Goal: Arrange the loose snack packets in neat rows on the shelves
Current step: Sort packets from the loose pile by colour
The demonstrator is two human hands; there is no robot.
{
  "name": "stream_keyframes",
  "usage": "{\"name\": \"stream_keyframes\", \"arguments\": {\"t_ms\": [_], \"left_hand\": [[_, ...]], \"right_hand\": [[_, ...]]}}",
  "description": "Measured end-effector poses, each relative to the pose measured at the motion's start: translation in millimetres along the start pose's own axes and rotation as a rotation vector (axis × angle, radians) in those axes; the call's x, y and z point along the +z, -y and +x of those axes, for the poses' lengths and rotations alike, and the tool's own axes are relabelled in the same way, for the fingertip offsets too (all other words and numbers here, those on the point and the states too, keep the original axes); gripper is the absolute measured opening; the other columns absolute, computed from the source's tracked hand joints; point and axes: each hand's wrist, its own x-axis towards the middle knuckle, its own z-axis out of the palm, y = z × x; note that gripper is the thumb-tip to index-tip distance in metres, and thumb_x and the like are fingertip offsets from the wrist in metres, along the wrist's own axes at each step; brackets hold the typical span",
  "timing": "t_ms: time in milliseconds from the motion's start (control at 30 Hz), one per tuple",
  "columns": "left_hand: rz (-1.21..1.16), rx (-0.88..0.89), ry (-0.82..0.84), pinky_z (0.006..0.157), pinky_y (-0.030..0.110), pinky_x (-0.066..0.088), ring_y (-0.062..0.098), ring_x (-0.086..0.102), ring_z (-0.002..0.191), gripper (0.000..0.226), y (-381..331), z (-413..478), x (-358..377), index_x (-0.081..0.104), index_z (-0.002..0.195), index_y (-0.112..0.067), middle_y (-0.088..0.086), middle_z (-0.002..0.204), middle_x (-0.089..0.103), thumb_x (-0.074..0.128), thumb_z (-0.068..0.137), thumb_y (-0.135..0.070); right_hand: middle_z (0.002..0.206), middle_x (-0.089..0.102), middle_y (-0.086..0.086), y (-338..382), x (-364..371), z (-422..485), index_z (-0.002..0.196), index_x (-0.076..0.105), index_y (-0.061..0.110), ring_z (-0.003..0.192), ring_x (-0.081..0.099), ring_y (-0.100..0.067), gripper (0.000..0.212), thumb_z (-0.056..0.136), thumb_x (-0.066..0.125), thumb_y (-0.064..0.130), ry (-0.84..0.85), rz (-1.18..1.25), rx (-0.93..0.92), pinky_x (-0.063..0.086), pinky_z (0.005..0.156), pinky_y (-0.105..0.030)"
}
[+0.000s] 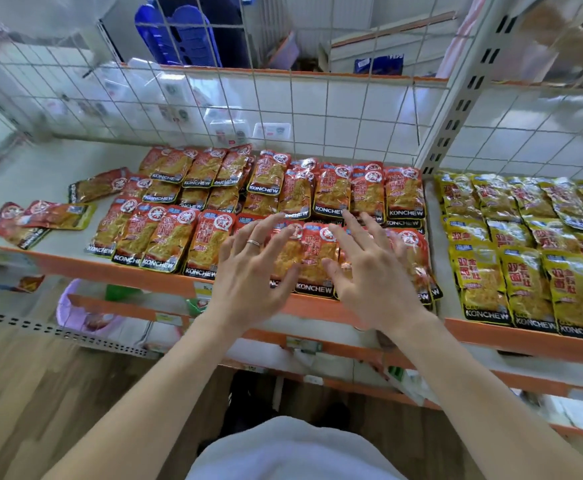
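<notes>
Both hands are stretched out over the shelf (41,168), above the right part of the front row of red snack packets (165,237). The left hand (252,268) is held palm down, its fingers (276,237) straight and spread, grasping nothing; a ring (253,242) sits on one finger. The right hand (369,271) is just beside it, also palm down, its fingers (352,223) spread and released. Its longest fingertip reaches the lower edge of the middle row. Whether the fingertips touch the packets or only hover over them, I cannot tell.

The red snack packets lie flat in about three rows, from the back of the shelf to its orange front edge. They overlap each other a little, and the KONCHEW label is toward the person. The back and middle rows are somewhat uneven. At the left end of the shelf a few loose packets (37,220) lie apart from the rows, turned sideways. A slanted packet (98,185) lies near the left end of the middle row.

To the right, beyond a slotted upright post (463,88), yellow packets (525,271) of the same brand lie in rows. A white wire grid (317,109) closes the back of the shelf. Lower shelves (117,304) with orange edges are below, and under them a wooden floor (23,393).
</notes>
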Motion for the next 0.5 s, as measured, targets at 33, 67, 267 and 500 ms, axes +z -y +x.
{"name": "stream_keyframes", "arguments": {"t_ms": [33, 67, 267, 500], "left_hand": [[0.018, -0.026, -0.004, 0.108, 0.046, 0.032, 0.022, 0.038, 0.138, 0.056, 3.3, -2.9, -6.6, 0.052, 0.141, -0.025, -0.004, 0.153, 0.042, 0.047, 0.093, -0.053], [0.034, -0.051, -0.006, 0.108, 0.046, 0.033, 0.022, 0.037, 0.139, 0.057, 7.5, -5.7, -12.9, 0.051, 0.142, -0.025, -0.004, 0.154, 0.041, 0.046, 0.093, -0.054], [0.108, -0.145, -0.005, 0.109, 0.049, 0.031, 0.022, 0.029, 0.143, 0.06, 44.1, -19.1, -49.7, 0.043, 0.147, -0.03, -0.004, 0.157, 0.033, 0.042, 0.094, -0.058], [0.103, -0.171, -0.053, 0.103, 0.051, 0.035, 0.024, 0.034, 0.14, 0.062, 104.5, -44.5, -88.2, 0.045, 0.146, -0.029, -0.003, 0.155, 0.037, 0.038, 0.092, -0.06]], "right_hand": [[0.163, 0.023, 0.004, 6.6, 0.9, 3.3, 0.15, 0.037, 0.028, 0.151, 0.014, -0.019, 0.057, 0.098, 0.044, 0.051, 0.007, 0.008, -0.027, 0.011, 0.118, -0.055], [0.163, 0.022, 0.004, 13.8, 2.3, 6.7, 0.15, 0.037, 0.028, 0.151, 0.014, -0.019, 0.057, 0.098, 0.047, 0.049, 0.011, 0.018, -0.052, 0.011, 0.118, -0.055], [0.164, 0.018, 0.003, 70.1, 7.3, 25.0, 0.154, 0.031, 0.026, 0.152, 0.011, -0.017, 0.061, 0.099, 0.048, 0.046, 0.046, 0.06, -0.181, 0.017, 0.12, -0.052], [0.165, 0.015, 0.005, 144.2, 17.7, 41.0, 0.155, 0.026, 0.027, 0.152, 0.009, -0.015, 0.062, 0.101, 0.046, 0.049, 0.042, 0.042, -0.238, 0.016, 0.122, -0.045]]}}
